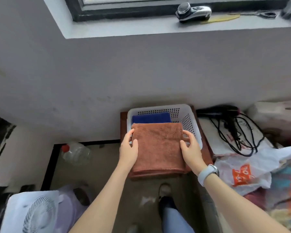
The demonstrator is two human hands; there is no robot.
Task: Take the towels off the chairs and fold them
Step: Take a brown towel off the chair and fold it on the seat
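Note:
A folded brown towel (158, 147) is held flat between both my hands, its far end over the white perforated basket (190, 121). My left hand (128, 150) grips the towel's left edge, thumb on top. My right hand (191, 150) grips the right edge the same way; a pale watch sits on that wrist. A folded blue towel (151, 117) lies inside the basket at the back. The basket stands on a brown wooden stool (206, 143) against the grey wall.
A hair dryer (225, 113) with tangled black cord lies right of the stool, beside a white plastic bag (249, 167). A clear bottle with a red cap (76, 152) stands on the floor at left. A white fan (39, 214) is at lower left. My shoe (165, 190) is below the towel.

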